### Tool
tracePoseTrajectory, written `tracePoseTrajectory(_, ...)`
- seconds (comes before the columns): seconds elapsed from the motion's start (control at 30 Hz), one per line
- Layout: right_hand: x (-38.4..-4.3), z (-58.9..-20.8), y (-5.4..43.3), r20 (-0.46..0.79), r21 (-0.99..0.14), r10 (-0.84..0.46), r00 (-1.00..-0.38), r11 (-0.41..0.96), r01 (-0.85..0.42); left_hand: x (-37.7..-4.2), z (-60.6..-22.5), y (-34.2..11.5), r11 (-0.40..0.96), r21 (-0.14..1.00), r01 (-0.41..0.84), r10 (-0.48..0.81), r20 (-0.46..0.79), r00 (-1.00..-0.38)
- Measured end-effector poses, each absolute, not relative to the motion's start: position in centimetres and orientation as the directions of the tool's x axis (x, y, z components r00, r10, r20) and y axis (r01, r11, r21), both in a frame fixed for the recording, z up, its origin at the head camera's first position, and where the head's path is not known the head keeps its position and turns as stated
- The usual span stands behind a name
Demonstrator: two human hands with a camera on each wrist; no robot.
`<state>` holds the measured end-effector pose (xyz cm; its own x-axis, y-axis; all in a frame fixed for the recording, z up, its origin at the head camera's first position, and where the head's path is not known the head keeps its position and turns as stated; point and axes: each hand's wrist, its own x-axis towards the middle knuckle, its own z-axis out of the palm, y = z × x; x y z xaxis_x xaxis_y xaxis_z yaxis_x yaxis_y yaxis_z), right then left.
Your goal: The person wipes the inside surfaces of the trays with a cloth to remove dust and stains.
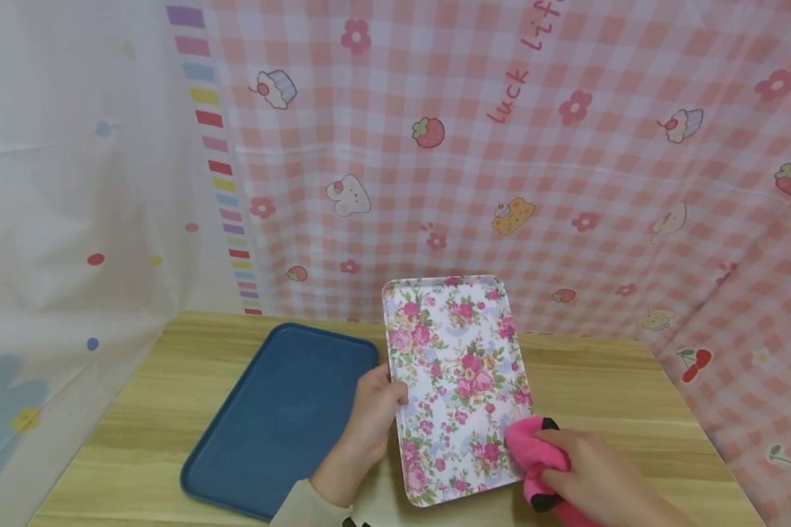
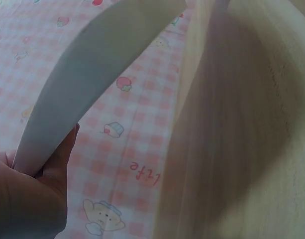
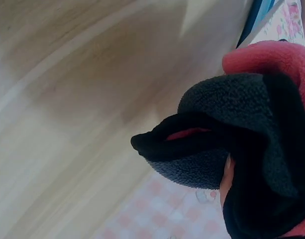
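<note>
My left hand grips a white tray with pink roses by its left edge, thumb on the front face. The tray is tilted up, its patterned side toward me; the left wrist view catches its plain pale side. In my right hand is a bunched pink cleaning cloth with black trim, pressed at the tray's lower right edge. Close up in the right wrist view, folds of the cloth show a dark grey side and hide most of the fingers.
A dark blue tray lies flat on the wood-grain table, left of the floral one and partly behind my left forearm. Pink checked fabric hangs along the back and right of the table, with a white sheet on the left.
</note>
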<state>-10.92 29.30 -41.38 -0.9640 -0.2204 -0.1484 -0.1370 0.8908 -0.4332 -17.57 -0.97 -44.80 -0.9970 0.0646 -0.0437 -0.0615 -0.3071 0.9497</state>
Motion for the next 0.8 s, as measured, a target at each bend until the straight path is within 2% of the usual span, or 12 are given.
tracePoseTrajectory(0.1, -11.1, -40.9, 30.0, -0.137, -0.423, -0.173, -0.975, 0.901, -0.100, -17.6, -44.8, -1.2, -0.302, 0.951, -0.067, 0.065, -0.050, -0.997)
tracePoseTrajectory(0.4, -11.7, -39.9, 33.2, 0.043, -0.455, -0.118, -0.992, 0.882, -0.125, -17.4, -44.7, -1.6, -0.242, 0.963, -0.117, 0.091, -0.097, -0.991)
tracePoseTrajectory(0.53, -12.6, -39.3, 34.5, 0.033, -0.454, -0.089, -0.995, 0.886, -0.094, -17.2, -45.1, -1.6, -0.220, 0.965, -0.142, 0.106, -0.121, -0.987)
tracePoseTrajectory(0.67, -13.5, -38.8, 35.4, -0.027, -0.459, -0.053, -0.998, 0.888, -0.035, -16.8, -45.9, -1.2, -0.219, 0.958, -0.184, 0.141, -0.155, -0.978)
tracePoseTrajectory(0.8, -14.2, -38.7, 36.2, -0.018, -0.461, -0.048, -0.999, 0.887, -0.034, -16.5, -46.8, -0.8, -0.236, 0.942, -0.239, 0.193, -0.196, -0.962)
